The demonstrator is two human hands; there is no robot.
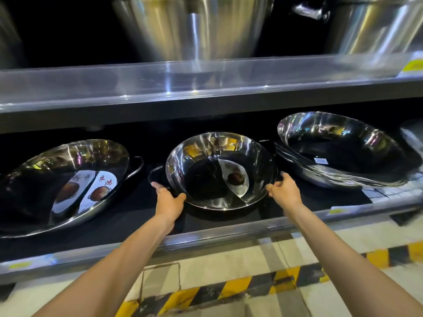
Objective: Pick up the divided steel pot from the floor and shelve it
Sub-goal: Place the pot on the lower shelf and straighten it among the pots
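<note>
The divided steel pot (219, 170) is a shiny round pan with a partition down its middle and a paper label in its right half. It sits tilted toward me on the dark lower shelf (229, 229), in the middle. My left hand (169, 197) grips its left loop handle and rim. My right hand (285, 189) holds its right edge, where the handle is hidden under my fingers.
A larger divided pot (66, 179) with labels leans at the left. A stack of steel pans (343, 149) leans at the right. The upper shelf (183, 83) carries big steel stockpots (194, 26). Yellow-black hazard tape (229, 289) marks the floor below.
</note>
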